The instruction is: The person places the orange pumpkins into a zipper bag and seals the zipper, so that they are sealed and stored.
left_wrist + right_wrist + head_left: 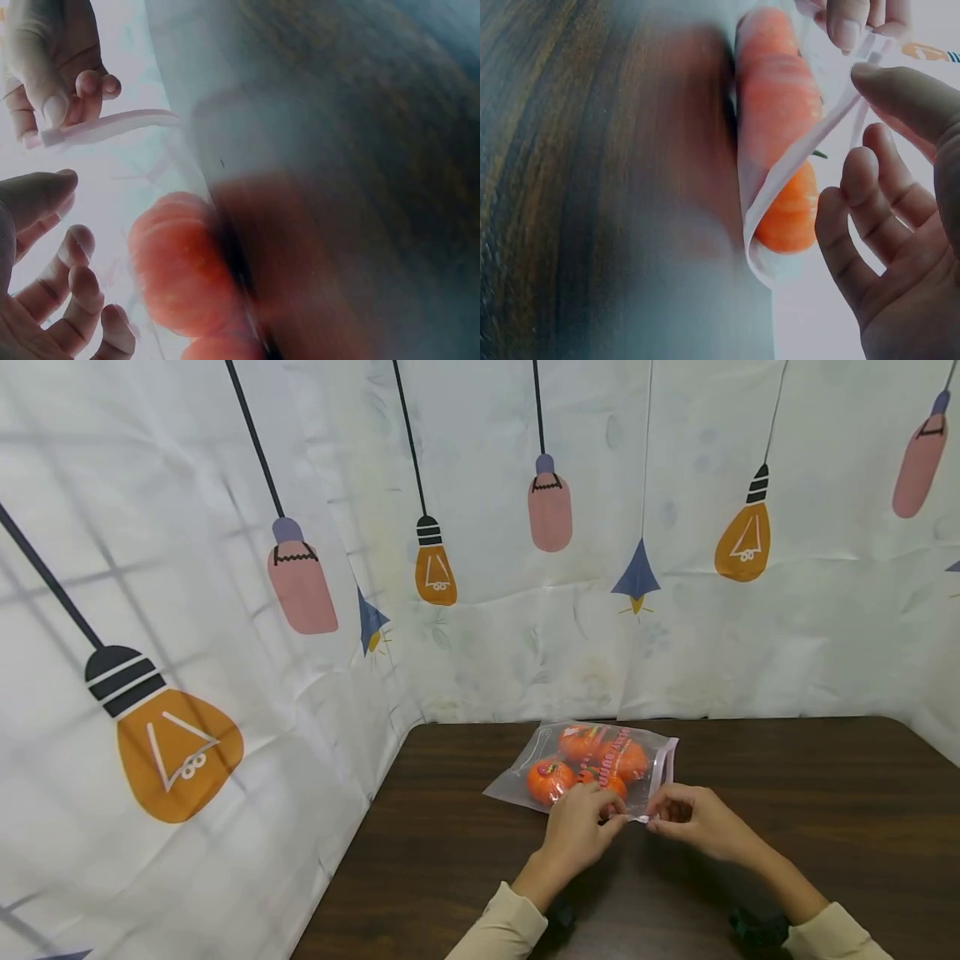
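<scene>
A clear zip bag with pink print lies on the table, holding several round orange fruits that look like mandarins. Its pale zip strip runs along the right end. At the near corner of that end, my right hand pinches the strip between thumb and fingers. Close beside it, my left hand pinches the bag's near edge, its other fingers loosely bent. The left wrist view shows the right hand's thumb on the strip's end. Overexposure there hides the film at the left fingertips.
The dark wood-grain table extends on both sides of the bag. White cloth printed with hanging lamps stands behind it and on the left. A dark object lies beneath the right wrist.
</scene>
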`<state>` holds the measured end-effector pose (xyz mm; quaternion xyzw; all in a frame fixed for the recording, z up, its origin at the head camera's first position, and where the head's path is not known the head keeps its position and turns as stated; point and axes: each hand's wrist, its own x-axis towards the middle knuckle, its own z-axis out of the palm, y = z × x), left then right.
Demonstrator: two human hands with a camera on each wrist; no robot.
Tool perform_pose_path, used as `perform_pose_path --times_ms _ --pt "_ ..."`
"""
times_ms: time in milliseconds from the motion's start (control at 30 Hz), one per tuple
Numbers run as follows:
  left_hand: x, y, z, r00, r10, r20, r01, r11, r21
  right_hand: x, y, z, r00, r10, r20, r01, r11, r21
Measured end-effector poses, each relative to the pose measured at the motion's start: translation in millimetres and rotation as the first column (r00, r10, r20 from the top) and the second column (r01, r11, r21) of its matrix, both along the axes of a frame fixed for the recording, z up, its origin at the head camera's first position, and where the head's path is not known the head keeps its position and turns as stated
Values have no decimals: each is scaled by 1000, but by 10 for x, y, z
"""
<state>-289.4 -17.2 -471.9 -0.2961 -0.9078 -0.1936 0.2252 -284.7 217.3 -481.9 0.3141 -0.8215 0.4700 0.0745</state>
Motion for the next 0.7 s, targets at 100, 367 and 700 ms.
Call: perform_pose_path --times_ms 100,367,700 --pt "10 -4 11 1000 -4 18 4 1000 -6 7 -24 13 999 -53 -6 53 999 8" --pt "29 2 33 998 -37 48 38 999 -23 -1 -60 -4 999 -39 -34 39 999 6" --pt "53 20 50 999 -34 28 35 999 -12 0 -136 -21 997 -53 -48 53 999 2"
